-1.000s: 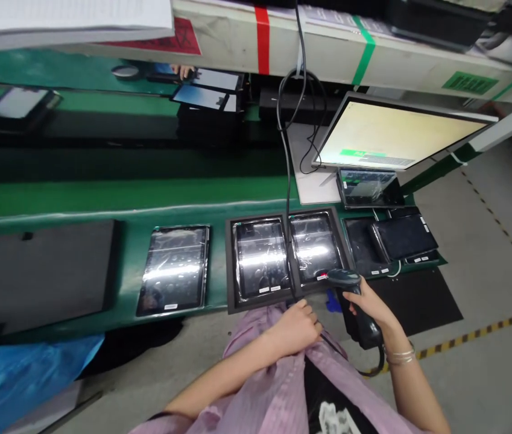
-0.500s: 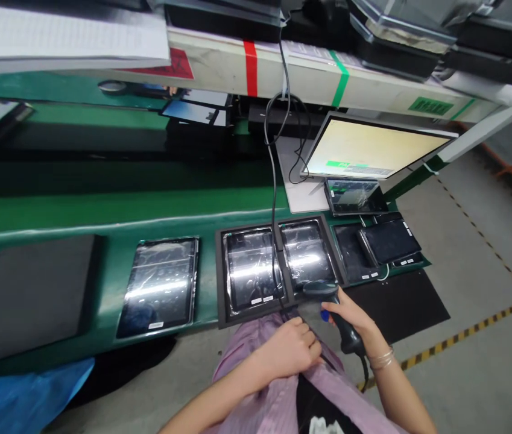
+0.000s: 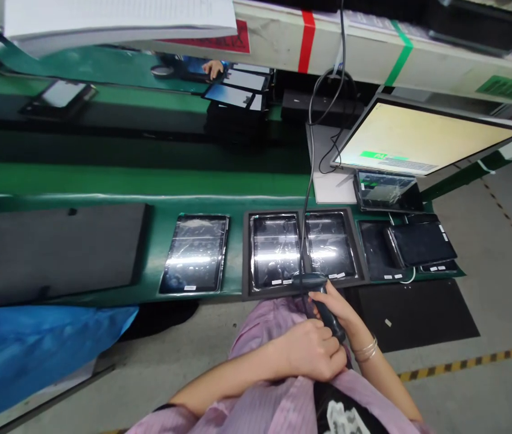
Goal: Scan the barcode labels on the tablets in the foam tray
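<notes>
My right hand (image 3: pixel 338 306) is wrapped round the handle of a dark barcode scanner (image 3: pixel 313 281), its head level and pointing left. Just left of the handle, my left hand (image 3: pixel 314 349) is closed in front of my body. A black cable (image 3: pixel 309 199) hangs from the shelf, passes the scanner head and runs down to my left fist; the fingers hide where it goes. Beyond the scanner, two film-covered tablets lie side by side in a dark tray (image 3: pixel 246 256): a left tablet (image 3: pixel 275 250) and a right tablet (image 3: pixel 331 244). Another tablet (image 3: pixel 196 253) lies left of the tray.
A monitor (image 3: pixel 427 135) stands at the back right, a propped tablet (image 3: pixel 386 190) below it. More tablets (image 3: pixel 423 244) are stacked at the right. A large dark board (image 3: pixel 61 250) lies left. Overhead runs a shelf (image 3: pixel 274 45). A co-worker's hand (image 3: pixel 213 68) shows across the bench.
The view has shifted, with the bench sliding right and up. My right hand has brought the scanner closer to my left hand, over the tray's near edge. Both hands stay closed.
</notes>
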`<state>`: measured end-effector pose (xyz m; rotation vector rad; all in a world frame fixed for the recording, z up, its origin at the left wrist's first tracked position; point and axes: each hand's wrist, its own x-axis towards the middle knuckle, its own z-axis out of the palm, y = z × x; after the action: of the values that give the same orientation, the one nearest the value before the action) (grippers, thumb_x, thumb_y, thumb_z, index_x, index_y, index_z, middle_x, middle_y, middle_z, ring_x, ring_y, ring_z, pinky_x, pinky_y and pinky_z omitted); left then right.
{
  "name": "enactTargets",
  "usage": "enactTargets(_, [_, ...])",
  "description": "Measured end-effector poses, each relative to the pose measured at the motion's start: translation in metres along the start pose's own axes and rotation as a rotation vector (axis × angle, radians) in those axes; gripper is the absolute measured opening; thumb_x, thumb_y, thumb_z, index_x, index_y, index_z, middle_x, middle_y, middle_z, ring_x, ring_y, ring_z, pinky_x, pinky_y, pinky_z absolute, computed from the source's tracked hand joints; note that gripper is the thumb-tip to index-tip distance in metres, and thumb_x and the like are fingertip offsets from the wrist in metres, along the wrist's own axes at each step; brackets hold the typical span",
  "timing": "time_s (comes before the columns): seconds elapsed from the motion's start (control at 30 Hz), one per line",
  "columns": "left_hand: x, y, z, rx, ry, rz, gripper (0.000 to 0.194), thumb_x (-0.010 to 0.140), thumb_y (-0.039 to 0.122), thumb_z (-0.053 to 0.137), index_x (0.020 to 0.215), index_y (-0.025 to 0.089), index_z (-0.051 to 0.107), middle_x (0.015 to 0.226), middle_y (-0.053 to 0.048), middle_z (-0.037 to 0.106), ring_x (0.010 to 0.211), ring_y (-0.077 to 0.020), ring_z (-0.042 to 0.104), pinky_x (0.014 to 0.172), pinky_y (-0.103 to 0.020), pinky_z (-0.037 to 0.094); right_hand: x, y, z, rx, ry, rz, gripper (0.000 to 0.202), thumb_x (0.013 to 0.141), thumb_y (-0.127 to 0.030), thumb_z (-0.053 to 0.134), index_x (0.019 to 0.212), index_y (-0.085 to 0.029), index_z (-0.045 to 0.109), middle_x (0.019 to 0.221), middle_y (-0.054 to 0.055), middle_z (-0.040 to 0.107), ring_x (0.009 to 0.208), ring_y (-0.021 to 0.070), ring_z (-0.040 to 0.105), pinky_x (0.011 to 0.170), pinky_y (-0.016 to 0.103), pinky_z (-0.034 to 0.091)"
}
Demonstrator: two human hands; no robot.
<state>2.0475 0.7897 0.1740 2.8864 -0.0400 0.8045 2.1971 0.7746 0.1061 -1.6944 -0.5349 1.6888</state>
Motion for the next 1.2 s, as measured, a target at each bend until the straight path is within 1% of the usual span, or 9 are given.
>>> enactTargets(0.27, [-0.006, 0.001, -0.002, -0.014, 0.011, -0.008, 0.024, 0.085, 0.015, 0.048, 0.061, 0.018, 0.051, 0.052, 0.001, 0.054, 0.046, -0.0101, 0.048, 0.047, -0.027, 0.035, 0.001, 0.002, 0.006, 0.012, 0.028, 0.016, 0.058, 0.06, -0.047, 0.07, 0.099, -0.023, 0.034, 0.069, -0.006, 0.059, 0.045, 0.0108, 0.053, 0.041, 0.021, 0.039])
enactTargets(0.37, [-0.009, -0.001, 0.0, -0.073, -0.132, -0.067, 0.029, 0.086, 0.037, 0.053, 0.065, 0.017, 0.054, 0.056, 0.0, 0.058, 0.051, -0.013, 0.054, 0.051, -0.027, 0.04, -0.002, 0.0, 0.004, 0.042, 0.04, -0.006, 0.06, 0.06, -0.048, 0.072, 0.1, -0.023, 0.035, 0.073, -0.005, 0.06, 0.047, 0.0106, 0.054, 0.042, 0.021, 0.039])
enactTargets(0.47, [-0.007, -0.01, -0.003, -0.131, -0.432, -0.421, 0.047, 0.083, 0.059, 0.048, 0.086, 0.014, 0.061, 0.071, -0.007, 0.066, 0.061, -0.0211, 0.064, 0.053, -0.031, 0.046, -0.008, -0.014, 0.0, 0.127, 0.069, -0.098, 0.06, 0.062, -0.05, 0.072, 0.103, -0.023, 0.038, 0.085, -0.001, 0.062, 0.051, 0.0096, 0.055, 0.046, 0.022, 0.041])
enactTargets(0.57, [0.0, -0.024, -0.012, -0.158, -0.554, -0.793, 0.061, 0.086, 0.055, 0.045, 0.125, 0.007, 0.048, 0.099, -0.018, 0.068, 0.079, -0.0294, 0.068, 0.063, -0.037, 0.051, -0.017, -0.042, 0.006, 0.219, 0.066, -0.268, 0.064, 0.067, -0.049, 0.072, 0.114, -0.023, 0.038, 0.097, 0.003, 0.063, 0.065, 0.0124, 0.059, 0.059, 0.026, 0.048])
enactTargets(0.73, [0.003, -0.046, -0.021, -0.371, -0.208, -1.126, 0.091, 0.075, 0.05, 0.061, 0.141, 0.006, 0.017, 0.093, -0.018, 0.07, 0.079, -0.0306, 0.069, 0.065, -0.037, 0.051, -0.018, -0.087, 0.042, 0.337, -0.099, -0.643, 0.093, 0.071, -0.043, 0.07, 0.142, -0.029, 0.012, 0.134, 0.006, 0.048, 0.121, 0.02, 0.048, 0.107, 0.037, 0.034])
enactTargets(0.9, [-0.011, -0.061, -0.041, -0.607, 0.49, -1.302, 0.063, 0.071, 0.046, 0.062, 0.122, 0.015, 0.042, 0.098, -0.011, 0.068, 0.089, -0.0247, 0.067, 0.074, -0.035, 0.053, -0.015, -0.142, 0.057, -0.057, -0.541, -0.826, 0.09, 0.077, -0.041, 0.063, 0.145, -0.026, 0.006, 0.14, 0.012, 0.042, 0.126, 0.0223, 0.045, 0.104, 0.043, 0.037])
enactTargets(0.97, [-0.018, -0.063, -0.054, -0.571, 0.586, -1.356, 0.049, 0.068, 0.05, 0.064, 0.102, 0.015, 0.054, 0.09, -0.009, 0.068, 0.085, -0.0245, 0.066, 0.076, -0.035, 0.052, -0.019, -0.187, 0.044, -0.314, -0.387, -0.978, 0.066, 0.081, -0.034, 0.058, 0.139, -0.022, 0.028, 0.137, 0.013, 0.045, 0.125, 0.0219, 0.046, 0.101, 0.041, 0.041])
enactTargets(1.07, [-0.026, -0.058, -0.067, -0.535, 0.686, -1.454, 0.042, 0.068, 0.055, 0.064, 0.083, 0.016, 0.058, 0.076, -0.006, 0.067, 0.073, -0.0216, 0.064, 0.073, -0.032, 0.051, -0.024, -0.286, 0.017, -0.503, 0.087, -1.314, 0.032, 0.086, -0.024, 0.045, 0.116, -0.016, 0.052, 0.119, 0.012, 0.057, 0.109, 0.0204, 0.055, 0.097, 0.039, 0.044])
enactTargets(1.2, [-0.027, -0.049, -0.067, -0.474, 0.811, -1.515, 0.046, 0.065, 0.062, 0.064, 0.077, 0.018, 0.06, 0.071, -0.004, 0.066, 0.073, -0.0234, 0.064, 0.076, -0.033, 0.052, -0.013, -0.429, 0.001, -0.814, 0.562, -1.52, 0.033, 0.083, -0.011, 0.039, 0.112, -0.012, 0.055, 0.122, 0.015, 0.052, 0.12, 0.0263, 0.045, 0.105, 0.046, 0.034])
